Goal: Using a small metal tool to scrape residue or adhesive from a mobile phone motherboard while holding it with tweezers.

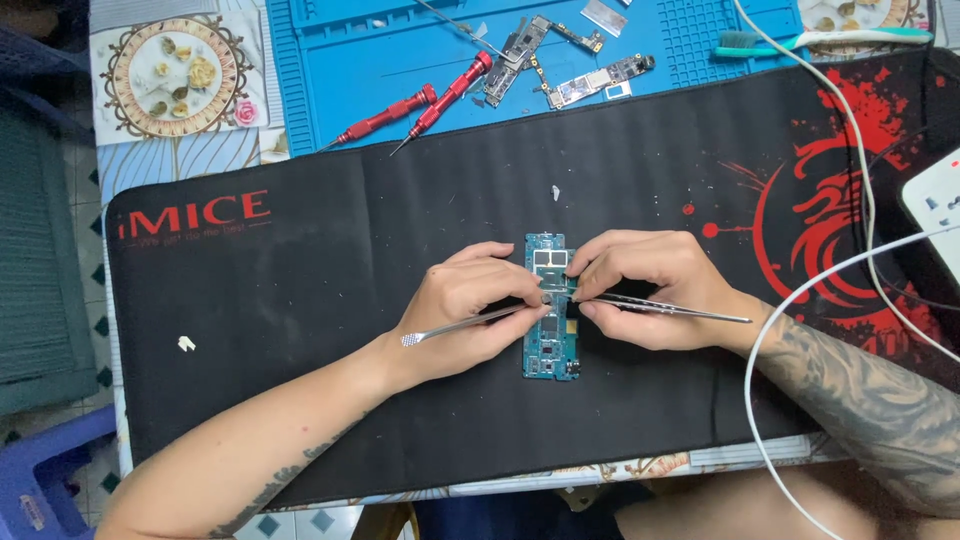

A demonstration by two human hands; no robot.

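Note:
A narrow blue circuit board (552,352) lies upright in the middle of a black desk mat (300,300). My left hand (470,305) grips silver tweezers (455,328), their tip at the board's middle. My right hand (650,290) holds a second pair of silver tweezers (690,311), whose tip meets the same spot from the right. The fingers of both hands rest on the board and hide its centre.
A blue work mat (350,70) at the back carries two red screwdrivers (445,100), bare circuit boards (590,85) and a green toothbrush (800,42). White cables (800,300) and a power strip (940,200) lie at the right. A small white scrap (186,344) sits left.

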